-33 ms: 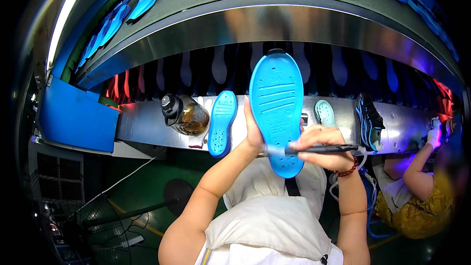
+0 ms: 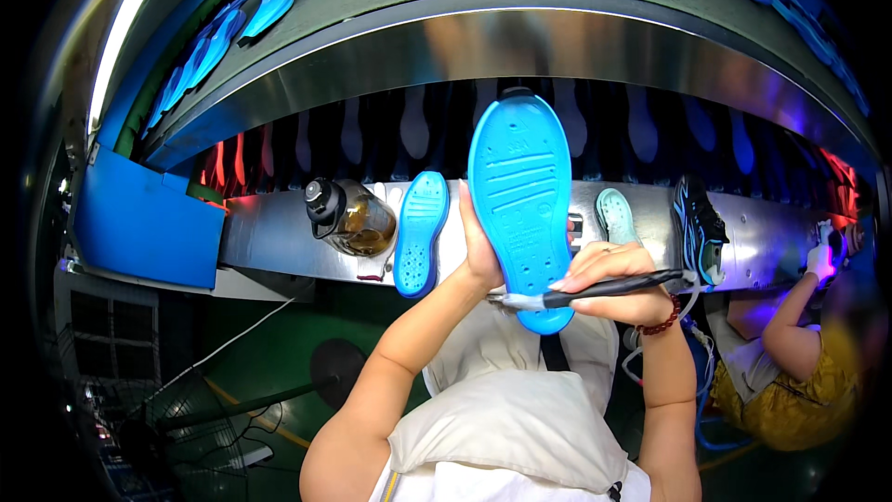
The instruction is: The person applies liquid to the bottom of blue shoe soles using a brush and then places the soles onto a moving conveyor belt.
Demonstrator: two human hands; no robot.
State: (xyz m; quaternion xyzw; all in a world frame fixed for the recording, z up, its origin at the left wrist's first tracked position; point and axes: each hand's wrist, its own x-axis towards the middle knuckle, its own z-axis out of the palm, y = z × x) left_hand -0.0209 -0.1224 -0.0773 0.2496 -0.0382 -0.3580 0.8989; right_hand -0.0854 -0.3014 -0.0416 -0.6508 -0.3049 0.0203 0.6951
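- Head view: a person's two bare hands are raised in front of a metal table (image 2: 260, 232), one with a blue sole (image 2: 520, 195), the other with a brush (image 2: 618, 286).
- The sole is held up between the person's lap and the table. Its long axis runs away from the body, the far end leaning slightly left; the near end is the narrower.
- The left hand (image 2: 481, 246) is half closed around the sole's left edge, thumb lying along that edge, the other fingers mostly hidden behind it.
- The right hand (image 2: 609, 271) is closed in a pen-like pinch on the brush's black handle, to the right of the sole's near end.
- The brush lies crosswise, nearly square to the sole's long axis, over its near end. Its pale head points left, the tip reaching past the sole's left edge, just below the left hand. Whether bristles touch the sole, I cannot tell.
- The right hand is nearer the sole's near end; the left is nearer its middle.
- On the table, a smaller sole (image 2: 423, 232) and a bottle (image 2: 364, 221) stand to the left; a mint sole (image 2: 615, 214) and a shoe (image 2: 699, 223) to the right.
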